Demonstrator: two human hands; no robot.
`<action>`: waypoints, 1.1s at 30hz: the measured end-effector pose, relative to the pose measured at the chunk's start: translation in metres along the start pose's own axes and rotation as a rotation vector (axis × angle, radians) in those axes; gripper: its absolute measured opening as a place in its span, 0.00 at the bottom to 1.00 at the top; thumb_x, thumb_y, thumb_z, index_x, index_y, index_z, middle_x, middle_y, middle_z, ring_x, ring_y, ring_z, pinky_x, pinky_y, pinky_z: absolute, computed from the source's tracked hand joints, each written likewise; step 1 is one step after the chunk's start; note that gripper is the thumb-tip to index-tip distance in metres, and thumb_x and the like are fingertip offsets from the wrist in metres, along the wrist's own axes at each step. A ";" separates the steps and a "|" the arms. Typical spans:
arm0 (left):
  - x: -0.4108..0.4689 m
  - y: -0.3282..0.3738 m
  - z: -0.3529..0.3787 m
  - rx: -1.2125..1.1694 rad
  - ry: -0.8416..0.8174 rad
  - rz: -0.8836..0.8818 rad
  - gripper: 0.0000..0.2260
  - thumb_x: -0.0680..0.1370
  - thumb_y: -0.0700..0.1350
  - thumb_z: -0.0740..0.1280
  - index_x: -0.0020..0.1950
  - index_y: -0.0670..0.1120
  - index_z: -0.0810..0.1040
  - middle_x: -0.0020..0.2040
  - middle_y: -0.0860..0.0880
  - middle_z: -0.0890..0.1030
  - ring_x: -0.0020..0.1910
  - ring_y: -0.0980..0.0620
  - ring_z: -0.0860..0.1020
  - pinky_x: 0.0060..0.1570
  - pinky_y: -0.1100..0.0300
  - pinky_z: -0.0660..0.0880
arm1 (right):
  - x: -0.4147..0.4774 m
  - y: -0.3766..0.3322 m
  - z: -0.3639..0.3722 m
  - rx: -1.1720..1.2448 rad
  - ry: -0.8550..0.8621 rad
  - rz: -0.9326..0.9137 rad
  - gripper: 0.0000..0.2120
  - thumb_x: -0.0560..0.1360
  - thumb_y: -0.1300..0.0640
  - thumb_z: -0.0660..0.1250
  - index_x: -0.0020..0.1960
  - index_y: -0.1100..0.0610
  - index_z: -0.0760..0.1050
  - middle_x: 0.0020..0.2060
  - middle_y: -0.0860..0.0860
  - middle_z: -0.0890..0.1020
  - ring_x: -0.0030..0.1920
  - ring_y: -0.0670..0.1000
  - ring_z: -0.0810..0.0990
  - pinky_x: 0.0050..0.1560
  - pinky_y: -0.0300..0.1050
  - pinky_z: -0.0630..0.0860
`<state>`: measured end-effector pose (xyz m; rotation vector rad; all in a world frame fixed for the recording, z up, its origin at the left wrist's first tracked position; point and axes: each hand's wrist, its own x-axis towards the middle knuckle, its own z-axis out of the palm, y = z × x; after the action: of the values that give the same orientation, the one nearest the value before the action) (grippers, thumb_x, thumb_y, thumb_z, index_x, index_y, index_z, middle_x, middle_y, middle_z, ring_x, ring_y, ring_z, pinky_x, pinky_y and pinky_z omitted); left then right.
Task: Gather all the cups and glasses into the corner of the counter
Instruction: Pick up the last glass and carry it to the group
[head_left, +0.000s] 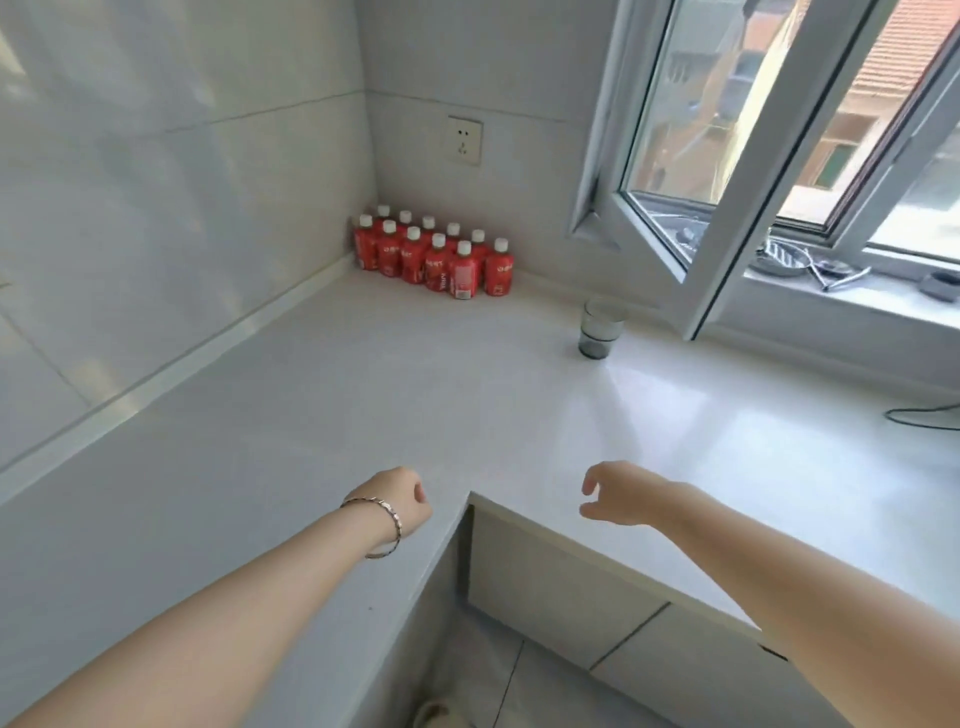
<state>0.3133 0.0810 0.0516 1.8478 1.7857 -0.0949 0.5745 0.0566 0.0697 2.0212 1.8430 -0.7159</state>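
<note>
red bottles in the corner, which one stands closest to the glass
The bottle at the right end of the front row: it is the last one toward the window side, where the grey glass stands alone.

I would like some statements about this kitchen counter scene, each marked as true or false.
1. A glass stands upright on the counter below the open window. True.
2. The right hand holds the glass. False: it holds nothing, fingers loosely curled, far from the glass.
3. Red bottles stand in the corner. True.
4. The glass touches the bottles. False: bare counter lies between them.
5. The left hand wears a bracelet at the wrist. True.
6. The bottles have red caps. False: the caps are white.
</note>
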 end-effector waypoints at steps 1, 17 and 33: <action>0.015 0.010 -0.001 0.014 -0.016 0.014 0.11 0.74 0.46 0.62 0.54 0.47 0.78 0.57 0.47 0.81 0.56 0.46 0.78 0.58 0.56 0.75 | 0.009 0.011 -0.004 0.019 0.003 0.027 0.19 0.77 0.51 0.61 0.66 0.56 0.69 0.64 0.53 0.74 0.64 0.54 0.73 0.60 0.44 0.71; 0.221 0.082 -0.046 0.134 -0.114 0.046 0.13 0.75 0.43 0.59 0.31 0.54 0.64 0.43 0.51 0.74 0.42 0.49 0.72 0.47 0.60 0.73 | 0.199 0.092 -0.112 0.227 0.335 0.179 0.24 0.76 0.49 0.62 0.70 0.54 0.63 0.65 0.52 0.70 0.58 0.54 0.76 0.49 0.45 0.72; 0.292 0.092 -0.030 -0.009 -0.092 -0.225 0.06 0.75 0.46 0.60 0.39 0.53 0.68 0.46 0.51 0.77 0.44 0.52 0.74 0.45 0.65 0.69 | 0.382 0.123 -0.137 0.283 0.536 0.259 0.42 0.68 0.42 0.67 0.75 0.52 0.51 0.72 0.58 0.58 0.65 0.61 0.64 0.57 0.49 0.71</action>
<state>0.4217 0.3605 -0.0157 1.6034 1.9196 -0.2522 0.7340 0.4340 -0.0413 2.7886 1.7513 -0.4018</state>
